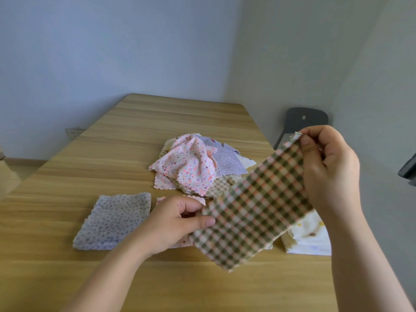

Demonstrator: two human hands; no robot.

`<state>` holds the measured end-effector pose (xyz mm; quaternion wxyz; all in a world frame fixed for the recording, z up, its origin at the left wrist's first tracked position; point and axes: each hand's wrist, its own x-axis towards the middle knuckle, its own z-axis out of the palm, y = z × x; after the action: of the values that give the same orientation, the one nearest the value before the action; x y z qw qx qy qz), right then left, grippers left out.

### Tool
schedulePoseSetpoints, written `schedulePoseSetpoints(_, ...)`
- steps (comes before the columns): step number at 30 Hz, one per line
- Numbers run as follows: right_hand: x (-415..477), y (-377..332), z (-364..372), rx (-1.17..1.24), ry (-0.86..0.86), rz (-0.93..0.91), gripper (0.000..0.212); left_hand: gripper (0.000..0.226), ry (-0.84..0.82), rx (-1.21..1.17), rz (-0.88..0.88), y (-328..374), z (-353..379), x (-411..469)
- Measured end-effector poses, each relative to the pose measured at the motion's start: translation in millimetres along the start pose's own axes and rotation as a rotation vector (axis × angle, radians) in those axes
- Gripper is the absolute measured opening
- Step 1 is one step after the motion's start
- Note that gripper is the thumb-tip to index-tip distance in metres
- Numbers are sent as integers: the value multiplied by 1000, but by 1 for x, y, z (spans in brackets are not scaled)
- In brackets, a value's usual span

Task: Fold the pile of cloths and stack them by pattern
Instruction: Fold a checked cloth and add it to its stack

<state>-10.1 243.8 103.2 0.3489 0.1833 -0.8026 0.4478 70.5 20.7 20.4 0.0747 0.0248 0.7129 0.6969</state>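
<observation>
A green-and-orange checked cloth (252,208), folded into a long strip, hangs slanted in the air above the table. My left hand (177,224) pinches its lower left end, and my right hand (326,167) pinches its upper right end. Behind it lies a loose pile of cloths (198,163), pink floral on top, lilac dotted beside it. A folded lilac dotted cloth (114,219) lies flat at the left. A folded pink cloth (180,242) is mostly hidden under my left hand. A folded white cloth with small prints (308,237) lies at the right.
The wooden table (157,122) runs back toward a blue-grey wall. A dark grey chair (301,120) stands past the table's right side. A wall socket (73,132) is low on the left wall.
</observation>
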Motion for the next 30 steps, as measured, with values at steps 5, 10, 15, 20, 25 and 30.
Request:
schedulePoseSetpoints(5,-2,10,0,-20,33,47,15,13,137,61,49,2,-5,0)
schedulePoseSetpoints(10,-5,16,3,-12,32,78,14,14,178,33,-4,0,-7,-1)
schedulePoseSetpoints(15,-6,22,5,-11,42,100,14,17,197,6,-21,0,-8,2)
schedulePoseSetpoints(20,-7,30,3,-2,94,130,14,10,189,-10,-58,-3,-14,0)
schedulePoseSetpoints(25,-10,37,5,-6,88,165,13,36,222,8,-104,-5,-22,1)
schedulePoseSetpoints(30,-12,41,8,-3,74,191,12,28,183,-207,-57,-5,-26,0)
